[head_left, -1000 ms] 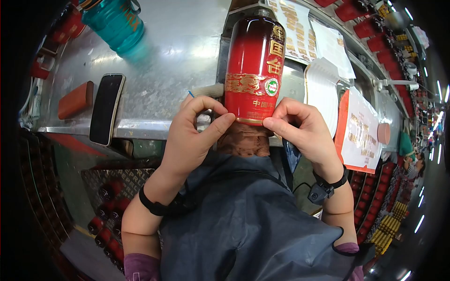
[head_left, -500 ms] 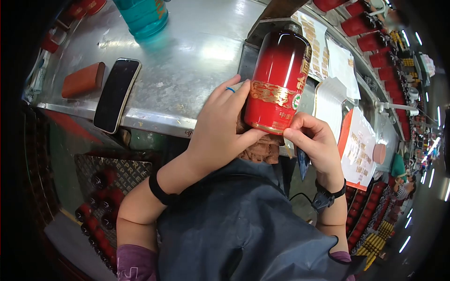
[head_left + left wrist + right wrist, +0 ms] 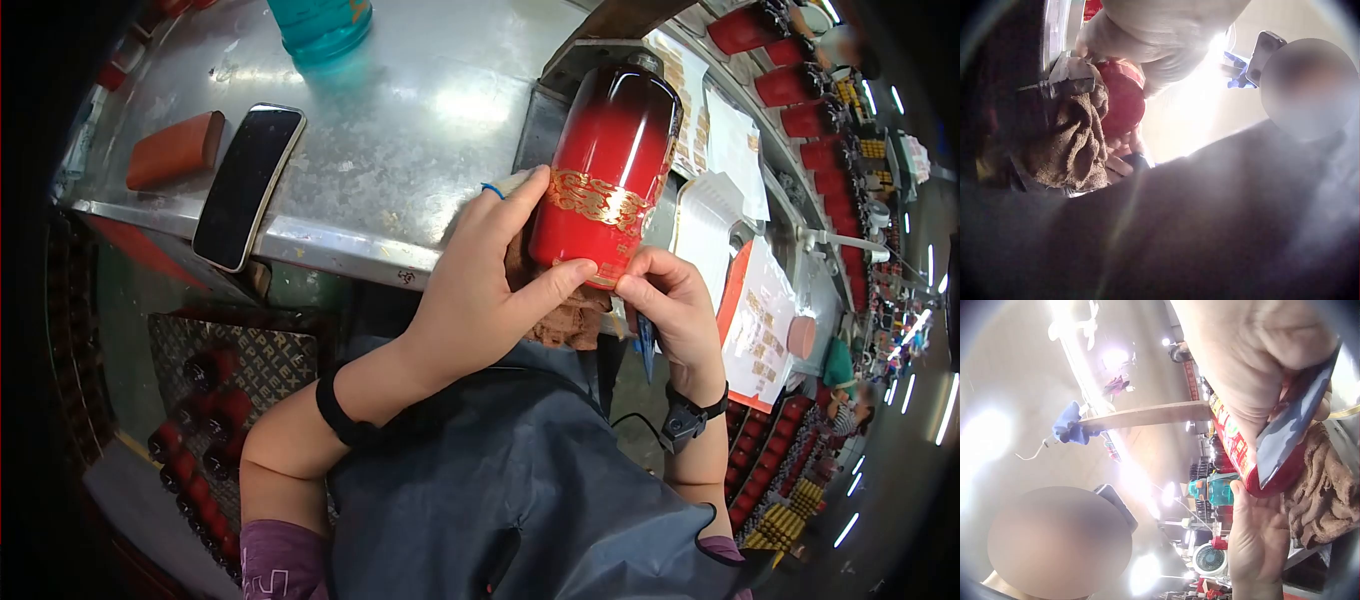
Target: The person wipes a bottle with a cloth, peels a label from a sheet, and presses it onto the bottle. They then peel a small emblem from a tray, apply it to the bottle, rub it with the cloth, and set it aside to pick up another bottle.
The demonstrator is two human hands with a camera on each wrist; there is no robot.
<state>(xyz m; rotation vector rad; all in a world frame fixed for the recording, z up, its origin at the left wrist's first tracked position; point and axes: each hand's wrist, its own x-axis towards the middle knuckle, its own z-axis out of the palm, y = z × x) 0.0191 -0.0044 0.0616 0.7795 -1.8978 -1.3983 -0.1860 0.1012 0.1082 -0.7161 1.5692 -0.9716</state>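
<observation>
A glossy red bottle [image 3: 610, 140], dark toward its neck and banded with gold ornament, lies with its base toward the person. Brown cloth [image 3: 565, 328] is bunched below that base. My left hand [image 3: 475, 280], wearing a blue ring, holds the bottle from its left side, with the thumb at the bottom edge. At the lower right corner, the thumb and index finger of my right hand [image 3: 675, 300] come together against the base. A blue-grey pointed flat piece [image 3: 1294, 434] sticks out of the right hand's curled fingers; its kind cannot be told.
On the metal table [image 3: 400, 150] lie a phone [image 3: 248, 185], a brown case [image 3: 175, 150] and a teal bottle [image 3: 320, 30]. Sheets of gold labels [image 3: 765, 330] are at the right. Red bottles [image 3: 210, 410] stand in a box at lower left.
The bottle has turned about its length, so its gold characters have moved to the right side. My left hand went from pinching the base to holding the left side.
</observation>
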